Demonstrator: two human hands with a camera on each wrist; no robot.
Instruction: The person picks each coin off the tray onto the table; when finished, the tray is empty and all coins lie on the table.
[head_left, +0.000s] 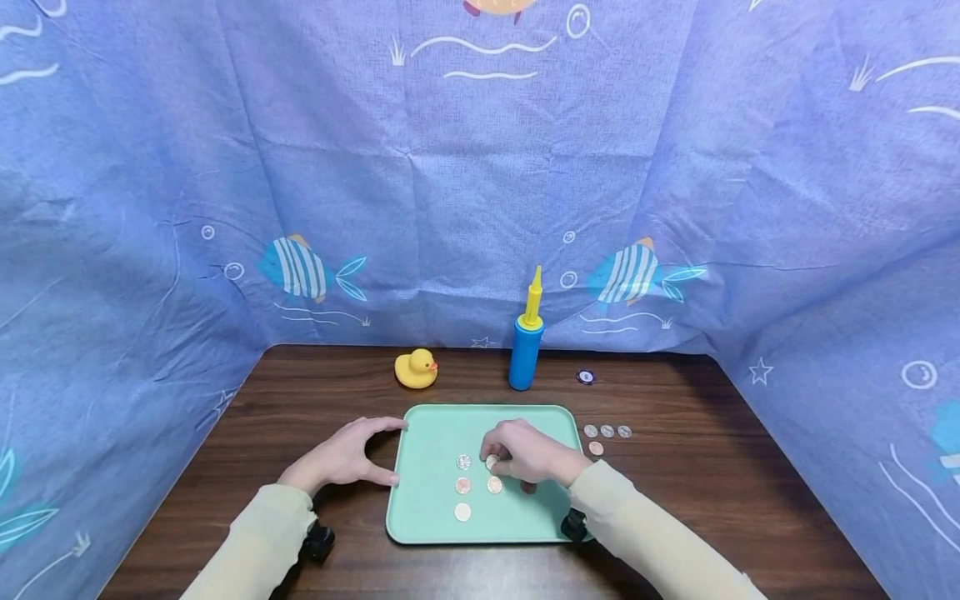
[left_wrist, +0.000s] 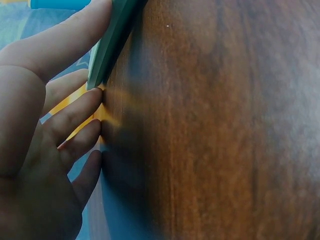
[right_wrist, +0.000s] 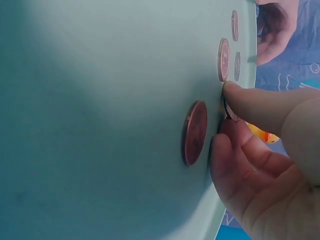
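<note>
My right hand (head_left: 528, 450) is over the green tray (head_left: 427, 433), thumb and fingers pinching a silver coin (head_left: 492, 461) at the tray surface. Just below it lies a copper coin (head_left: 494, 484). Another copper coin (right_wrist: 196, 132) lies under my palm, mostly hidden in the head view. To the left, a column holds a silver coin (head_left: 463, 462), a copper coin (head_left: 462, 485) and a pale coin (head_left: 462, 512). My left hand (head_left: 345, 452) rests at the tray's left rim, thumb and forefinger spread and touching it; the other fingers (left_wrist: 75, 116) extend beside the rim.
Right of the tray, three silver coins (head_left: 607, 432) lie in a row on the wooden table (head_left: 705, 483), with a copper coin (head_left: 596, 448) below. Behind the tray are a yellow rubber duck (head_left: 416, 369), a blue hand pump (head_left: 525, 354) standing upright and a poker chip (head_left: 586, 377).
</note>
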